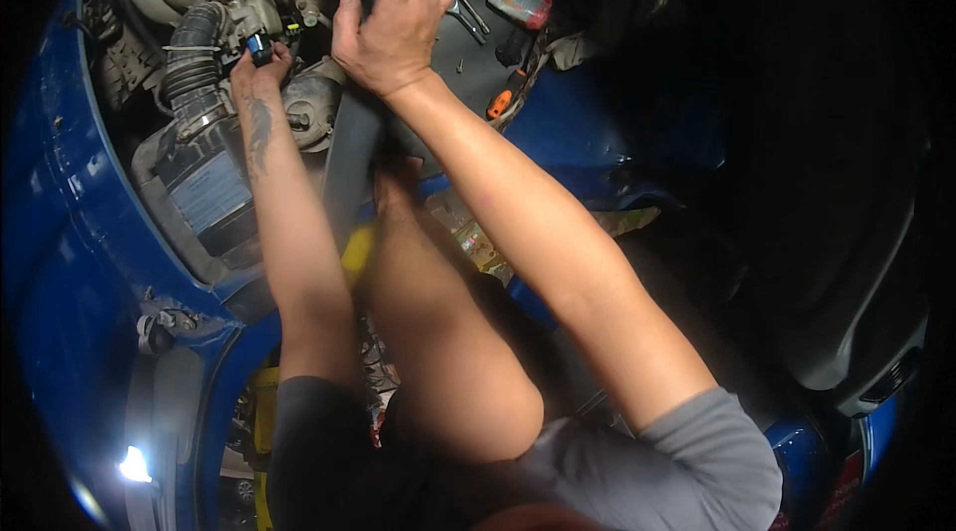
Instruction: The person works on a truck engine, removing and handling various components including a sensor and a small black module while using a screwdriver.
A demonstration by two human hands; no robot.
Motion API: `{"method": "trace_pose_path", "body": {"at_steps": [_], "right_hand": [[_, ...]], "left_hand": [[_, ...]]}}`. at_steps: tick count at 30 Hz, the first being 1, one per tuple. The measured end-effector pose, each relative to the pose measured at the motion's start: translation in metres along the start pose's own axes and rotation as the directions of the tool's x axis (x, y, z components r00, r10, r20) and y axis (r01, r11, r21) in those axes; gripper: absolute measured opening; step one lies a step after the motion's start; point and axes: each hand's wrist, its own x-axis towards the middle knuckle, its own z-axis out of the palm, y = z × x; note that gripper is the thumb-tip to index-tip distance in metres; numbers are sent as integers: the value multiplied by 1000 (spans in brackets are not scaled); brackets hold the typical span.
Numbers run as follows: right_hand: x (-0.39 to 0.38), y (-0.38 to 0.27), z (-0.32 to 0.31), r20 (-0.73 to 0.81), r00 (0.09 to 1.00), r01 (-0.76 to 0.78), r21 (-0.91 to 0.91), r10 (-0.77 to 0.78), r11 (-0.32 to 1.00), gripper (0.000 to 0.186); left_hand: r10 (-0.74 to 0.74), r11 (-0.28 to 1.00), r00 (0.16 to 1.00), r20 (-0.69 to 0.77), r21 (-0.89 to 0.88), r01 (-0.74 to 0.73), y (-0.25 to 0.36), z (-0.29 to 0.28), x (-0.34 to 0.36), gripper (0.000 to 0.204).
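In the open engine bay at the upper left, my left hand [261,73] is closed around a small black part with a blue sheen [260,48]. Its exact kind is hard to make out. The fingers are up against the grey metal housing [249,18], beside the ribbed black air intake hose [192,63]. My right hand [396,18] leans on the long grey panel edge [357,128], fingers stretched out and nothing in the grip. Just right of that hand lie metal hand tools [468,15].
A grey-and-red container [520,1] and an orange-handled screwdriver [501,103] lie at the upper middle. The black box with a pale label [211,195] sits below the hose. Blue bodywork [60,173] curves along the left. My bent knee [478,392] rises between my arms.
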Motion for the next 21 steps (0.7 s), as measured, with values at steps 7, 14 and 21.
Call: {"method": "trace_pose_path", "body": {"at_steps": [7, 14, 21], "right_hand": [[-161, 109, -67, -52, 674, -738, -20, 736, 675, 38], [-168, 150, -81, 101, 615, -652, -491, 782, 577, 43], [-160, 143, -69, -24, 695, -557, -649, 718, 518, 56]], "left_hand": [[14, 1000, 999, -42, 16, -13, -9, 10, -9, 23], [36, 989, 996, -85, -143, -48, 5, 15, 2, 17], [10, 972, 1000, -4, -237, -10, -40, 14, -34, 28]]}}
